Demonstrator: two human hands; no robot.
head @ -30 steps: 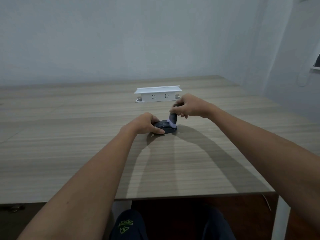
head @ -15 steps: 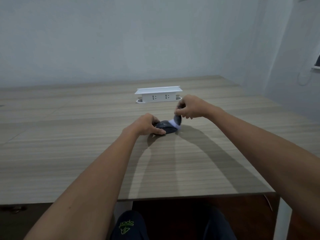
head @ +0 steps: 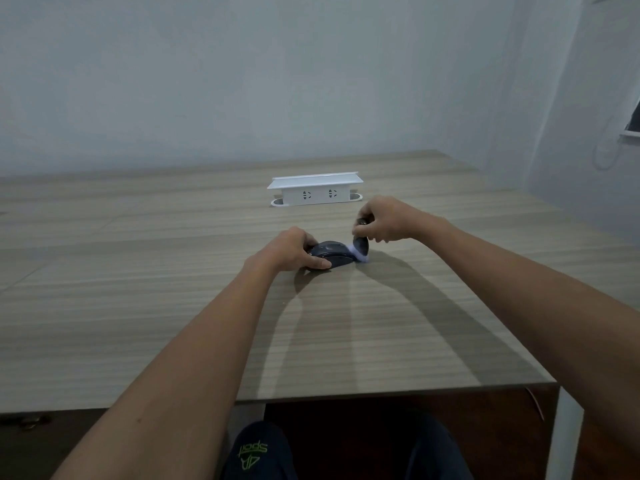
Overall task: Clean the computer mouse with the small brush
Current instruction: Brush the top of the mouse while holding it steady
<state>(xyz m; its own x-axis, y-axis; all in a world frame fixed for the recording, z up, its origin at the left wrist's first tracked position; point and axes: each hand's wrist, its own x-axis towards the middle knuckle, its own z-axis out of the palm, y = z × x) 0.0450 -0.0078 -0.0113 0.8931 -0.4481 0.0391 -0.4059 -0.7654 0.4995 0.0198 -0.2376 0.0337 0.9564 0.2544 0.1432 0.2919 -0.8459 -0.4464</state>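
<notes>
A dark computer mouse lies on the wooden table, a little beyond its middle. My left hand grips the mouse from its left side, thumb along the near edge. My right hand holds a small dark brush by its handle. The brush's pale bristles press against the right end of the mouse, down near the tabletop. Part of the brush handle is hidden inside my fingers.
A white raised socket box stands on the table behind the mouse, close to my right hand. The table's near edge runs above my knees, and its right corner sits by a white leg. Walls close the back and right.
My right hand has swept the brush from the top of the mouse to its right end, moving right and slightly down. My left hand has kept its hold on the mouse.
</notes>
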